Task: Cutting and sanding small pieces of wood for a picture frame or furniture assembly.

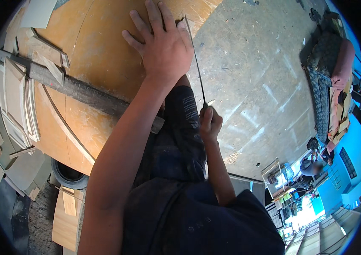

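Observation:
My left hand (165,46) lies with fingers spread on a large orange-brown board (104,42), close to its right edge. In my right hand (211,123), closed around the dark handle, is a handsaw (198,70). Its thin blade appears edge-on and runs up past my left wrist to the board's edge beside my left thumb. My dark-clad leg (182,106) is beneath my left arm. A long grey beam (84,93) lies across the board, left of my forearm.
Wooden frames and strips (21,97) are stacked at the left, above a black tyre (69,176). A curved wooden strip (65,123) lies on the board. Concrete floor (252,85) spreads to the right, toward a dark quilted couch (321,80). Another person (310,166) is far off.

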### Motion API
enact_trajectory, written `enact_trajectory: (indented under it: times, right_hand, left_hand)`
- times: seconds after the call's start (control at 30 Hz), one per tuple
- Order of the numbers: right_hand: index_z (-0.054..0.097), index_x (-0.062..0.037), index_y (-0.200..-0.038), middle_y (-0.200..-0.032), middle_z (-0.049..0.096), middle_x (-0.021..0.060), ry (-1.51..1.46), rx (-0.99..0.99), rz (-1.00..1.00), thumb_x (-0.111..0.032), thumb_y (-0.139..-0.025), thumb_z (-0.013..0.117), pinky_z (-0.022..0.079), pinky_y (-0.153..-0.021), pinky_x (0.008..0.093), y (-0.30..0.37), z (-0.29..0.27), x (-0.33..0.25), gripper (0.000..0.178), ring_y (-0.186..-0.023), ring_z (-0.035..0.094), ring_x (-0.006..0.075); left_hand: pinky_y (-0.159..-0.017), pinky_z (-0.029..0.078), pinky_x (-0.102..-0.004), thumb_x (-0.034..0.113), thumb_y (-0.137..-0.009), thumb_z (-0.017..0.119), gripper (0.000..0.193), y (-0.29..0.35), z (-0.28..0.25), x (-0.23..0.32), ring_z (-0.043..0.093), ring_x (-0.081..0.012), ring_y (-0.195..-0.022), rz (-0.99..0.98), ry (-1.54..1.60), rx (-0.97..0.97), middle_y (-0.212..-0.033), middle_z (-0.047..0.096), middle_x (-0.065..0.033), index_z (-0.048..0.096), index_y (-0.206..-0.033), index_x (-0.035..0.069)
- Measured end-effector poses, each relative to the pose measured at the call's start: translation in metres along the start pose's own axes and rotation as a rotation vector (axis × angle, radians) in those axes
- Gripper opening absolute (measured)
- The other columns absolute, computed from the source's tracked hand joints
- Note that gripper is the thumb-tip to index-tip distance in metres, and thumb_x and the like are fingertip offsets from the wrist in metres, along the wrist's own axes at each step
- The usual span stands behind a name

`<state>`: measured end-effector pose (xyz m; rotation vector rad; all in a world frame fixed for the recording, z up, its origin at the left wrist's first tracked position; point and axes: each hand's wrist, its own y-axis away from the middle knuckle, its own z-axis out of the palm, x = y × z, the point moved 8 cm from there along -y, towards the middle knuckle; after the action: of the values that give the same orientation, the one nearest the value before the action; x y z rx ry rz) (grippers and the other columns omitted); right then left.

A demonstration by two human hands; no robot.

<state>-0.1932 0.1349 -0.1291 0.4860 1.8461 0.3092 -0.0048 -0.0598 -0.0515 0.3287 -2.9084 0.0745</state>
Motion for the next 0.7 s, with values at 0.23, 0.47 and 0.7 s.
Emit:
enact_trajectory:
  times: [0.23,0.47,0.7]
  right_hand:
    - [0.062,0.0011,-0.083,-0.060,0.049,0.0145,-0.063,0.065,-0.361,-0.024,-0.104,0.051,0.041,-0.054,0.0339,-0.100,0.059,-0.109,0.034,-0.057,0.045,0.0134]
    - [0.058,-0.0005,-0.075,-0.058,0.051,0.0079,0.030,0.004,-0.010,-0.024,-0.104,0.048,0.039,-0.052,0.0320,0.001,0.003,-0.003,0.039,-0.056,0.048,0.0109]
    - [0.055,0.0024,-0.080,-0.061,0.043,0.0106,-0.066,0.027,-0.281,-0.025,-0.104,0.053,0.039,-0.055,0.0316,-0.089,0.055,-0.083,0.036,-0.062,0.038,0.0104]
  left_hand:
    - [-0.113,0.011,-0.0708,0.030,-0.097,0.048,0.064,0.000,0.000,-0.005,0.015,-0.0491,-0.148,0.031,-0.041,0.012,-0.162,0.020,-0.0213,0.033,-0.151,-0.001]
    - [-0.113,0.012,-0.0721,0.030,-0.096,0.049,0.066,0.000,-0.001,0.002,0.015,-0.0496,-0.148,0.014,0.001,0.006,-0.162,0.020,-0.0217,0.031,-0.151,-0.001]
    - [-0.112,0.012,-0.0723,0.030,-0.096,0.049,0.066,0.002,0.002,-0.005,0.015,-0.0498,-0.148,0.035,-0.045,0.001,-0.162,0.020,-0.0214,0.031,-0.151,-0.001]
